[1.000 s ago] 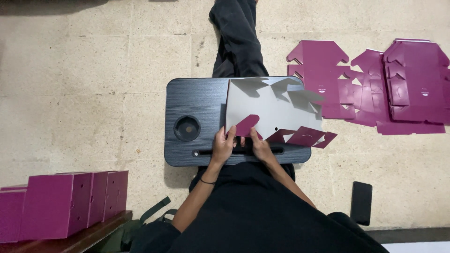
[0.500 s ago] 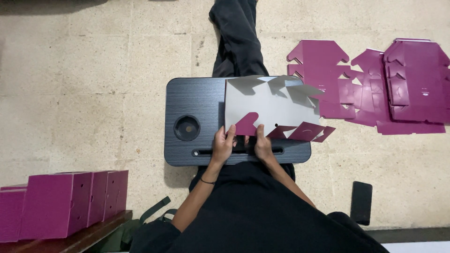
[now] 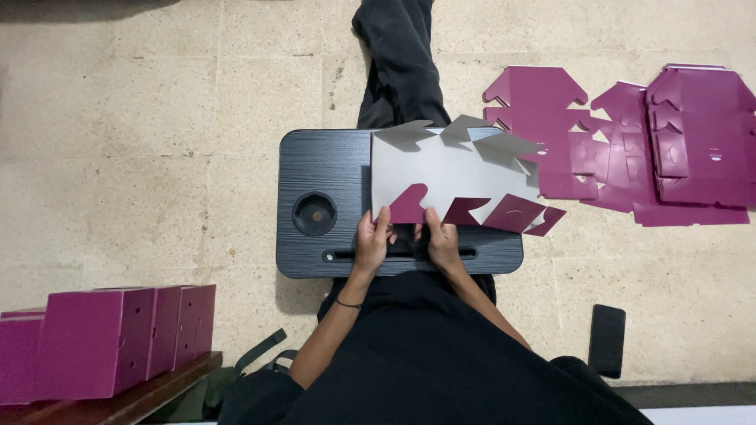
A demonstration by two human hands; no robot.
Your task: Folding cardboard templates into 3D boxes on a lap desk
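Note:
A flat cardboard box blank [image 3: 449,173], grey inside and magenta outside, lies on a dark lap tray [image 3: 323,169]. Its near flaps are folded up and show magenta. My left hand [image 3: 372,240] pinches the blank's near left edge beside a folded magenta flap. My right hand [image 3: 441,238] grips the near edge just to the right of that flap. Both hands rest over the tray's front slot.
A pile of flat magenta blanks [image 3: 630,142] covers the floor at the right. Folded magenta boxes [image 3: 102,338] stand on a wooden board at the lower left. A dark phone [image 3: 607,340] lies on the floor at the right. My outstretched leg [image 3: 398,63] runs beyond the tray.
The blank has shifted a little left and away from me. Its near flaps have folded further up. Both hands moved slightly with it.

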